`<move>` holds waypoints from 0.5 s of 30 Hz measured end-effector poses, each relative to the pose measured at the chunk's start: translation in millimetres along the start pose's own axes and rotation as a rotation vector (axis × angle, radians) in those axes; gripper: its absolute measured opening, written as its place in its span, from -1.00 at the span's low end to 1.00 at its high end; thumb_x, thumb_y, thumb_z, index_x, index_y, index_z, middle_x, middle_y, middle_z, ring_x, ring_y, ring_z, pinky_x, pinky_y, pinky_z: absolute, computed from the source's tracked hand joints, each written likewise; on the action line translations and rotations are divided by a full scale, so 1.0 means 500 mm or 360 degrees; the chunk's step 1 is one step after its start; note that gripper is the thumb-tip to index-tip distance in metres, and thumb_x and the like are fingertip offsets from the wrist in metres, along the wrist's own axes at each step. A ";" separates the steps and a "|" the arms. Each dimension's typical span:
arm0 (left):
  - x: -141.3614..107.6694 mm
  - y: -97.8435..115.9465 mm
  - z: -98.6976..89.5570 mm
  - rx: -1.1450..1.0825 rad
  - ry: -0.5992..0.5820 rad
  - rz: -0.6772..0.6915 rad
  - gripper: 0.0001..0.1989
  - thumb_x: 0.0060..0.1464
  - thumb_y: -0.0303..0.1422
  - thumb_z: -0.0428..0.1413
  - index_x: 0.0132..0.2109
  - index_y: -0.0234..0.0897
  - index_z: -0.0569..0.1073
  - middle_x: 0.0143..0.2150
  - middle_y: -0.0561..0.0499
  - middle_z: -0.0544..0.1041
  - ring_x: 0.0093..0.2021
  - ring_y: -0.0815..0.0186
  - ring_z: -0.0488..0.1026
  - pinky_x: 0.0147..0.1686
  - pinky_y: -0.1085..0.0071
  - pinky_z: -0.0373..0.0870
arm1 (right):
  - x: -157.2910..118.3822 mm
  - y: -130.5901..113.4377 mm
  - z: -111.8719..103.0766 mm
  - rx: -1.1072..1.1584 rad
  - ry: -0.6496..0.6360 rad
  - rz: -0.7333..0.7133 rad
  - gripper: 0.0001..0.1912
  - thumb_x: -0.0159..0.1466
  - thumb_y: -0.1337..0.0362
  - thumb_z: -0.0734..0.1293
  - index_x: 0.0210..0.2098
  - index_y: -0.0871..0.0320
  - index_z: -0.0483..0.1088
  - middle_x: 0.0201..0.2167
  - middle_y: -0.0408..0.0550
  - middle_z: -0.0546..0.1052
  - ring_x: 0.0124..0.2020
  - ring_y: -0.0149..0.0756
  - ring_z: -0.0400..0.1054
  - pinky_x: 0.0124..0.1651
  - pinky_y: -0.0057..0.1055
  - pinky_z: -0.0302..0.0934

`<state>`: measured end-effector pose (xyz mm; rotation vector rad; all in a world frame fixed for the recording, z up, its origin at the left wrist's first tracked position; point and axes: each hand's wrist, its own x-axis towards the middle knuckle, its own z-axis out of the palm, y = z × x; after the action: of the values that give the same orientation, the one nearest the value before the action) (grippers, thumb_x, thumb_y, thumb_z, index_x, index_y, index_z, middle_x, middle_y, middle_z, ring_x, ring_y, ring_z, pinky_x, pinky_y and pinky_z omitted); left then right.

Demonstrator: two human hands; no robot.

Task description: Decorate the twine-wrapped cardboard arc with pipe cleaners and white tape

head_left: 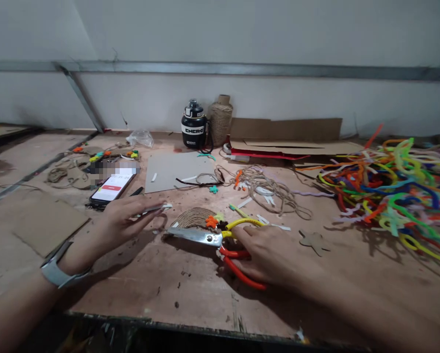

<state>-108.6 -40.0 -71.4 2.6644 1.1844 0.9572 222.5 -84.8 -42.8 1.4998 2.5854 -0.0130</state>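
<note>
Here the right hand (269,255) grips scissors (212,239); the left hand (122,220) pinches a strip (155,208).

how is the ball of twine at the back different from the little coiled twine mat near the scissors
The ball of twine stands upright against the wall, beside the black bottle; the coiled twine mat lies flat on the table between both hands. The ball is wound into a tall spool; the mat is a flat spiral. The mat carries small colourful pipe-cleaner bits at its edge; the ball is bare. Both look like the same brownish jute.
</note>
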 end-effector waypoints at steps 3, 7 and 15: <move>0.010 0.007 0.003 -0.0013 0.0182 -0.0202 -0.70 0.21 -0.28 0.12 0.07 -0.17 0.49 -0.10 -0.04 0.62 -0.27 0.30 0.55 -0.27 0.43 0.47 | -0.002 0.023 0.018 0.0081 0.0140 -0.0058 -0.54 0.30 -0.13 0.12 -0.22 0.12 0.38 -0.42 0.02 0.57 -0.48 -0.16 0.44 -0.49 -0.40 -0.07; 0.041 0.014 0.002 -0.0127 0.0304 -0.0396 -0.73 0.18 -0.21 0.12 -0.05 -0.25 0.52 -0.11 -0.07 0.62 -0.16 0.23 0.55 -0.20 0.39 0.47 | 0.007 0.066 0.020 0.0075 0.0193 0.0066 -0.61 0.29 -0.05 0.18 -0.21 0.13 0.40 -0.37 0.04 0.59 -0.42 -0.17 0.45 -0.43 -0.41 0.00; 0.145 -0.043 0.035 -0.0774 0.0376 -0.0761 -0.60 0.12 -0.09 0.15 -0.04 -0.31 0.41 -0.13 -0.15 0.60 -0.10 0.18 0.55 -0.16 0.32 0.43 | 0.037 0.196 0.014 -0.0096 0.0067 0.0516 -0.48 0.33 -0.11 0.10 -0.21 0.19 0.44 -0.40 0.18 0.56 -0.42 -0.08 0.44 -0.45 -0.38 0.01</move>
<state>-75.9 28.4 -54.7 1.8249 1.3316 1.2811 299.3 -20.7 -45.5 1.8934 2.3179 0.1335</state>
